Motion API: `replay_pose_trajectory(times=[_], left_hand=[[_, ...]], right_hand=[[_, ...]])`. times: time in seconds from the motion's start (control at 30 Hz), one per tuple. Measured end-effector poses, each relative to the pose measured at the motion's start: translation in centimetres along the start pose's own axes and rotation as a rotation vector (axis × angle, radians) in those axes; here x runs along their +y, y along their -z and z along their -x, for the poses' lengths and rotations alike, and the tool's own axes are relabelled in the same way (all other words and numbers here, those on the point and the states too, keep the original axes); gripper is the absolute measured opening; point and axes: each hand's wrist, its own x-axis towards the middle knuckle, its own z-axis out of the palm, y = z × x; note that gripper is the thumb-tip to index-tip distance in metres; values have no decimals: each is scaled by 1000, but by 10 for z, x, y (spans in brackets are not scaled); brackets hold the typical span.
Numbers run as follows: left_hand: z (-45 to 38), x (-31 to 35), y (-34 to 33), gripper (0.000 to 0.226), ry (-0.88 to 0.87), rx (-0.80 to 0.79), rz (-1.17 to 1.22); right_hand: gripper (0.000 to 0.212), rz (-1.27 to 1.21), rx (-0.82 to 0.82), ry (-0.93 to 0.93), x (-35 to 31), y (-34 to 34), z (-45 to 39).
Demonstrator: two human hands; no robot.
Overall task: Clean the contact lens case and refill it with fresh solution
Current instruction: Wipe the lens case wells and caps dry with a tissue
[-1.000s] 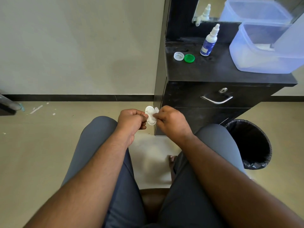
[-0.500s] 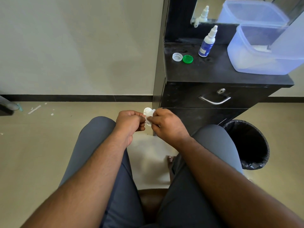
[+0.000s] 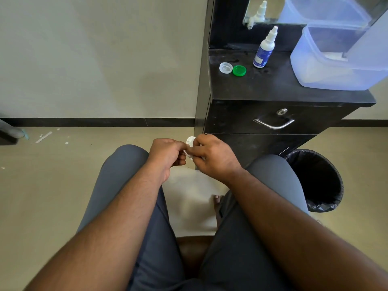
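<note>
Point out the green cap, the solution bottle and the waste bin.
green cap [image 3: 239, 70], head view, middle of its top face.
solution bottle [image 3: 262, 55], head view, on its blue label.
waste bin [image 3: 327, 203], head view, on the black liner at its near rim.

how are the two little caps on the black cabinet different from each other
The white cap is pale and translucent, while the green cap is solid bright green. The white cap lies to the left, further from the solution bottle; the green cap lies nearer that bottle. Both are small round caps, about the same size, lying flat and close together on the cabinet top, off the case.
</note>
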Motion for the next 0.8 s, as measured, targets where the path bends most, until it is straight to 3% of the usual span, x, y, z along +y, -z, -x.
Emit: replay_pose_trajectory(times=[0.37, 0.53, 0.7, 0.8], left_hand=[[-5, -5, -3, 10, -4, -42, -53], [-4, -4, -1, 14, -10, -39, -61], [-6, -6, -1, 15, -27, -15, -51], [-5, -7, -1, 15, -21, -11, -48]], right_hand=[[21, -2, 53, -208, 1, -5, 2], [20, -6, -6, -98, 1, -1, 3], [22, -19, 28, -203, 6, -3, 0], [22, -7, -10, -104, 1, -2, 2]])
